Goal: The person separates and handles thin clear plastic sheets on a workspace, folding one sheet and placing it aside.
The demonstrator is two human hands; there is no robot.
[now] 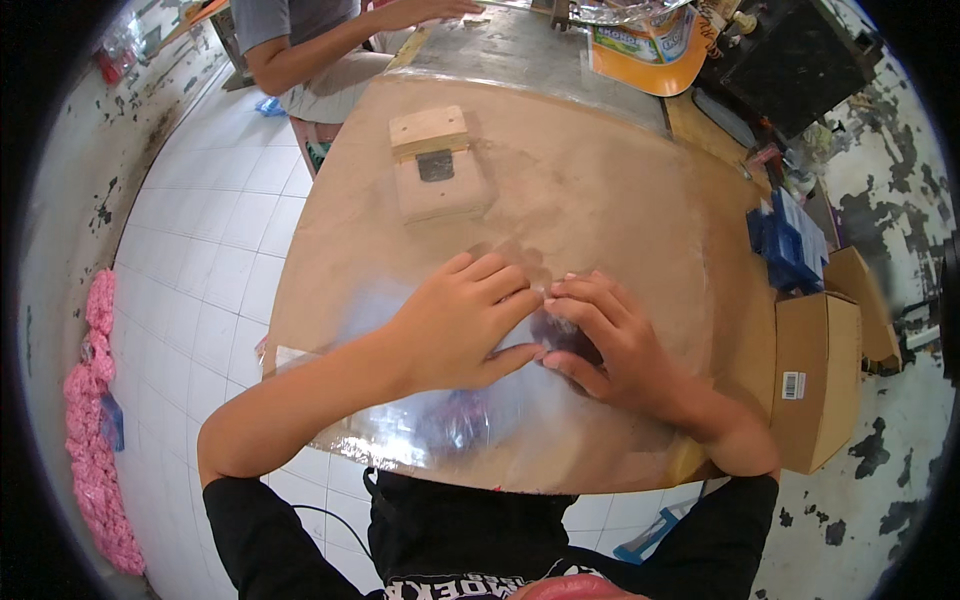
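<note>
Over the near middle of the brown-covered table my left hand (pixel 475 320) and my right hand (pixel 620 345) meet at the fingertips. Their fingers curve inward, with thumb tips nearly touching. Between them, partly under my right palm, shows a small dark patch (pixel 570 335); its kind is hidden by the fingers. Both hands look closed in a pinch, on something too small or covered to name. Shiny clear plastic (pixel 420 430) lies under my left forearm, reflecting light, with a blurred purplish shape in it. Farther off sits a wooden block fixture (pixel 440 185) with a dark inset, apart from my hands.
Across the table, at the upper left, another person's arm (pixel 330 50) reaches over a grey surface. An orange printed sheet (pixel 650 50) and a black box (pixel 795 65) stand at the far right. Blue plastic holders (pixel 790 240) and a cardboard box (pixel 815 380) flank the right edge.
</note>
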